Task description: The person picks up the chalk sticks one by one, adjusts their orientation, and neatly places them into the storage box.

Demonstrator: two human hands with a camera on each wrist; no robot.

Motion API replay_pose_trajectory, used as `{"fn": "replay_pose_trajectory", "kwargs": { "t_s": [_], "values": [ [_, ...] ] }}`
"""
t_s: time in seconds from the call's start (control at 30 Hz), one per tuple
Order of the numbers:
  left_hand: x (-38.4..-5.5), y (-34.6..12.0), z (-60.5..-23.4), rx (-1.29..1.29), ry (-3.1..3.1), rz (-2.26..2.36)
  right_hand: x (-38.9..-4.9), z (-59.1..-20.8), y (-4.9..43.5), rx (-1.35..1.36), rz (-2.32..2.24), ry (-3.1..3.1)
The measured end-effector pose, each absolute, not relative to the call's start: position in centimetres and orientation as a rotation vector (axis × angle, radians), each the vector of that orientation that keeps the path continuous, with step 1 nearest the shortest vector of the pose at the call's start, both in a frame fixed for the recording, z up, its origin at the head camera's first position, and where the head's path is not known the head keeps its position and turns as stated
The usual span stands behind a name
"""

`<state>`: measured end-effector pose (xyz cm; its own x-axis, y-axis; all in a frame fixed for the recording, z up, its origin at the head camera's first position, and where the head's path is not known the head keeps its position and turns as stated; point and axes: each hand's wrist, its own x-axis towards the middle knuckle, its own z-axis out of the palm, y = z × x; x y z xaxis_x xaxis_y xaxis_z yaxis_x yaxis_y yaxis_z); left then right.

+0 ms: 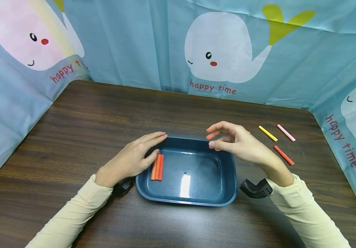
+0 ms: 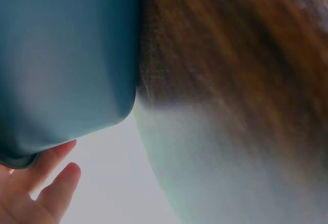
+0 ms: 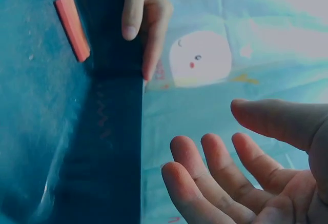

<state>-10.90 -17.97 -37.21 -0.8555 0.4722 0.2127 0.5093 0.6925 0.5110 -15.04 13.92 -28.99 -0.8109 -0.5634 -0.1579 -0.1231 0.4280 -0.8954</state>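
Note:
A dark blue plastic tub [image 1: 185, 203] stands on the table, with several orange and red sticks [image 1: 157, 167] side by side at its left end. Over the tub's left rim lies my left hand [image 1: 134, 155], fairly straight fingers along the back left corner and thumb above the inside near the sticks. The left wrist view has those fingers [image 2: 56, 188] beside the tub's outer wall [image 2: 66, 55]. My right hand [image 1: 238, 141] hovers at the back right corner, fingers loosely bent. Its thumb and fingertips stand apart with nothing between them in the right wrist view.
Right of the tub lie a yellow stick [image 1: 268, 133], a pink stick [image 1: 286, 133] and a red stick [image 1: 284, 155]. Another yellow piece is mostly hidden behind my right hand. A blue whale-print curtain [image 1: 128, 44] borders the brown table [image 1: 110, 110] at the back and sides.

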Motion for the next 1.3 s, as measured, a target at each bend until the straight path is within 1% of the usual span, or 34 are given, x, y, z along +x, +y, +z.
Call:
{"fn": "replay_pose_trajectory", "kwargs": {
  "t_s": [0.83,1.3],
  "values": [
    [-10.9,-18.0,-37.2,-0.817,-2.832,-0.881,-14.5,-29.9,19.2,-0.583,-1.395,2.363],
    [-10.9,-17.9,-37.2,-0.825,-2.818,-0.870,-13.9,-30.6,21.3,-0.563,-1.362,2.463]
  ]
}}
